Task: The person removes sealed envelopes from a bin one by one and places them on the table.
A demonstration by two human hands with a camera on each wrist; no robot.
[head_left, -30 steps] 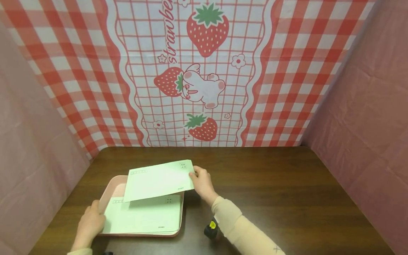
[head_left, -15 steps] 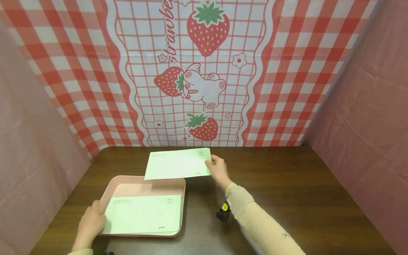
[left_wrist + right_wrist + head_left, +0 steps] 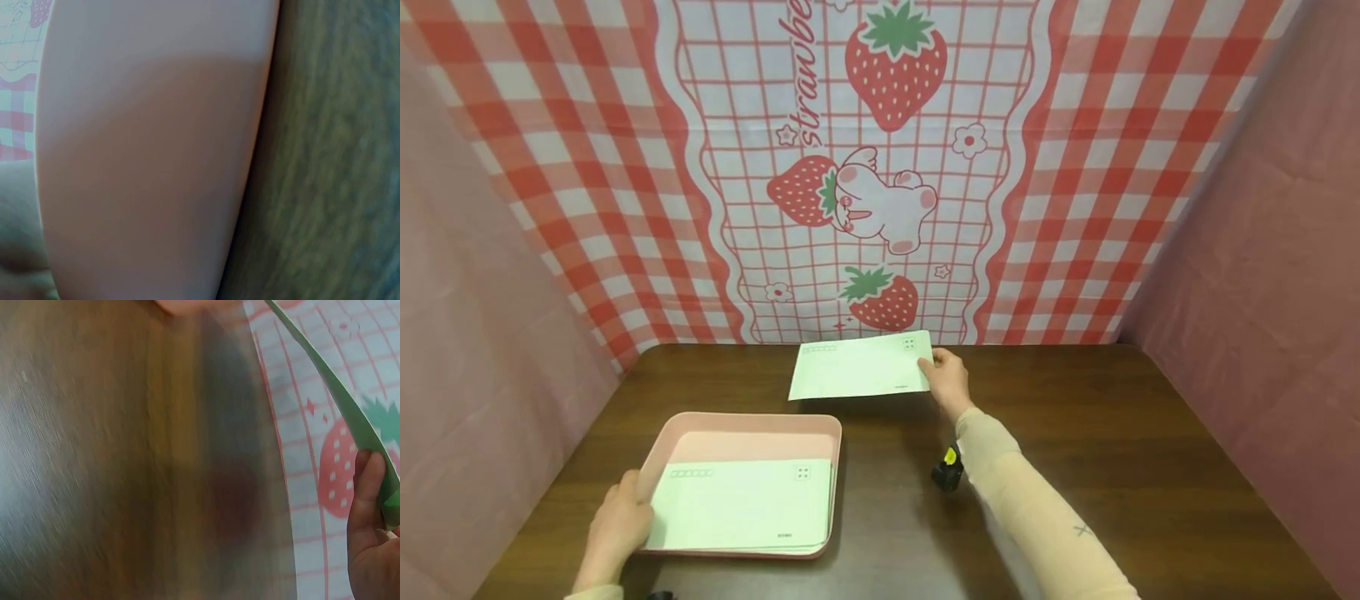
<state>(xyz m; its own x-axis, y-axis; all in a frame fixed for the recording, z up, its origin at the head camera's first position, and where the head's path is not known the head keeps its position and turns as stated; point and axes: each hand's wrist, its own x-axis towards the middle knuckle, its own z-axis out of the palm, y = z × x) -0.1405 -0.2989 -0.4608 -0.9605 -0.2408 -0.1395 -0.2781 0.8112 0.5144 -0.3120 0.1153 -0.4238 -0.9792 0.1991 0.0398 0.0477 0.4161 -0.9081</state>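
Note:
A pale green envelope (image 3: 861, 367) hangs above the far part of the table, its right edge pinched by my right hand (image 3: 949, 379). The right wrist view shows that envelope (image 3: 340, 394) nearly edge-on, with the right hand's (image 3: 375, 531) fingers against it. A pink tray (image 3: 752, 423) sits at the left, and inside it lies a small stack of similar envelopes (image 3: 741, 504). My left hand (image 3: 619, 521) grips the tray's left side near the front corner. Close up in the left wrist view is the tray's outer wall (image 3: 150, 156).
The brown wooden table (image 3: 1075, 433) extends to the right. Behind it hangs a strawberry-print checked cloth (image 3: 880, 192), with pink fabric (image 3: 1232, 275) on both sides. A black wrist camera with a yellow mark (image 3: 948, 468) hangs under the right wrist.
My right hand has carried the envelope away from the tray, to the right and toward the back of the table. My left hand stays at the tray.

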